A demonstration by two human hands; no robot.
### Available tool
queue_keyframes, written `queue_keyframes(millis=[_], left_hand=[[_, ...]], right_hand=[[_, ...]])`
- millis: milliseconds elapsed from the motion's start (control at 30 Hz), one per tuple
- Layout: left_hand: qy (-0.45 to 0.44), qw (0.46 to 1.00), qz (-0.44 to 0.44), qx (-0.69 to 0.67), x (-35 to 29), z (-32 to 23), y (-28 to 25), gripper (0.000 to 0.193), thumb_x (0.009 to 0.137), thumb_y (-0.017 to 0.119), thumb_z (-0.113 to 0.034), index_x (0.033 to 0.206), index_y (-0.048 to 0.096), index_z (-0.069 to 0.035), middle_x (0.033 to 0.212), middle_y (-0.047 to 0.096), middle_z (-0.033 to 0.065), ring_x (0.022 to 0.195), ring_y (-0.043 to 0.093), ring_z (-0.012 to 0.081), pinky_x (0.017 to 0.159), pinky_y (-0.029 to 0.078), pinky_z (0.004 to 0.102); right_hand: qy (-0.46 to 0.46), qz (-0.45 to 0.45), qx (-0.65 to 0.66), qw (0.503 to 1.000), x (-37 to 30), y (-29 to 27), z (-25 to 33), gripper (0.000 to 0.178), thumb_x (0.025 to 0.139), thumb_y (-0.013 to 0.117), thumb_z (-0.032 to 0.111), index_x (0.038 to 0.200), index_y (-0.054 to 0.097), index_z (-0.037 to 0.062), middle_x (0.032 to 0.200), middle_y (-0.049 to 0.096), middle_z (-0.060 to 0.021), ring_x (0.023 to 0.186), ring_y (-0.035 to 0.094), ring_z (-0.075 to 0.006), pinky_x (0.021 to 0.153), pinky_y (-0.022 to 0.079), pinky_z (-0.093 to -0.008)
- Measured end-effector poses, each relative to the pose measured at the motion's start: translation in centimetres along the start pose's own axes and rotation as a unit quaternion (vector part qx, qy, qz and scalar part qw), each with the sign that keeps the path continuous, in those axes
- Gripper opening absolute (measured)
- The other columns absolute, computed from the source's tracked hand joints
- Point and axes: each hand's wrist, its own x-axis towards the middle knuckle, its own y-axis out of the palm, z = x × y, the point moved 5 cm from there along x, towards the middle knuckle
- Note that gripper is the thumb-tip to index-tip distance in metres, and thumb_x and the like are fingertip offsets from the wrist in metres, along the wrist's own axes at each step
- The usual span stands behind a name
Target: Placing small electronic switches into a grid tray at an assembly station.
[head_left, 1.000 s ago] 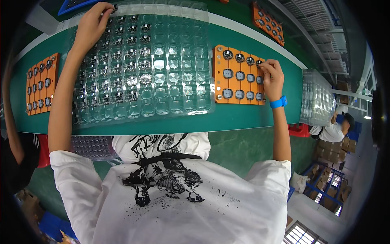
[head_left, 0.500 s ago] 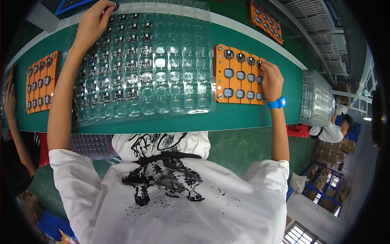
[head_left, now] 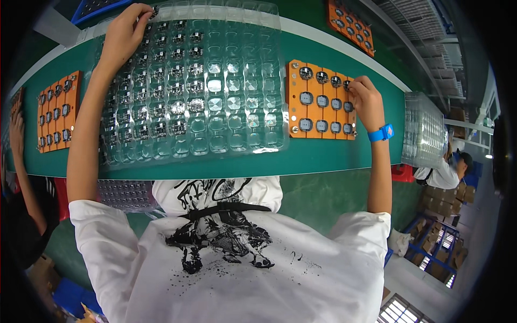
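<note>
A clear plastic blister tray [head_left: 231,141] lies on the bench, its left columns filled with small dark circuit boards [head_left: 177,89] and several right-hand pockets bare. Over its far left corner my left hand [head_left: 125,39] pinches a small circuit board [head_left: 154,11] between thumb and fingertips. To the right, an orange fixture plate [head_left: 314,115] carries round parts in rows; those in the far row have dark boards on top. My right hand [head_left: 368,102], with a blue wristband, has its fingertips closed at the far right pocket, on a small dark board [head_left: 347,85] partly covered by the fingers.
A second orange fixture [head_left: 52,114] sits at the left, near another person's hand [head_left: 17,137]. A further orange fixture [head_left: 351,26] is beyond the bench's far edge. Stacked clear trays [head_left: 423,129] stand at the right end. Another person [head_left: 444,171] is farther right.
My right hand has shifted slightly right at the same corner pocket, its wrist turned outward. My left hand still pinches its board at the tray's far corner. The whole view has shifted a little.
</note>
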Motion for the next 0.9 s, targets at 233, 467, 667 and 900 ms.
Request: queue_keyframes(millis=[233,467,667,900], left_hand=[[0.016,1.0,-0.018,0.001,-0.1,-0.7,-0.1,0.014,0.091,0.056,-0.011,0.102,0.06,-0.003,0.084,0.061,0.01,0.062,0.052,0.0186,0.059,0.043,0.0287],[0.006,1.0,-0.001,-0.019,0.0,-0.7,0.0,0.013,0.091,0.056,-0.011,0.101,0.059,-0.003,0.084,0.061,0.0105,0.062,0.052,0.0193,0.06,0.043,0.0291],[-0.015,1.0,0.014,-0.007,-0.1,-0.1,0.0,0.014,0.091,0.056,-0.012,0.101,0.059,-0.003,0.085,0.062,0.0108,0.064,0.054,0.0214,0.061,0.043,0.0305],[0.058,0.998,-0.032,0.009,-0.6,0.7,-0.8,0.015,0.09,0.057,-0.013,0.102,0.06,-0.003,0.087,0.063,0.0112,0.067,0.057,0.0237,0.063,0.046,0.0313]], right_hand=[[-0.004,-0.021,-0.035,0.999,-0.6,0.1,-0.4,0.008,0.08,0.06,-0.003,0.087,0.062,-0.0005,0.084,0.059,-0.0097,0.071,0.061,-0.027,0.059,0.048,-0.0341],[0.067,0.004,0.008,0.998,0.5,-1.6,2.1,0.012,0.08,0.065,0.004,0.091,0.063,0.0011,0.085,0.06,-0.0086,0.07,0.059,-0.0227,0.062,0.048,-0.0321],[-0.045,0.028,-0.04,0.998,1.7,0.2,3.4,0.009,0.076,0.065,0.001,0.085,0.064,0.0019,0.088,0.06,-0.0081,0.076,0.061,-0.0271,0.062,0.049,-0.0328],[-0.071,0.027,-0.055,0.996,2.1,1.2,4.1,0.012,0.072,0.064,-0.001,0.083,0.06,0.0003,0.085,0.058,-0.0099,0.075,0.06,-0.0303,0.062,0.049,-0.0357]])
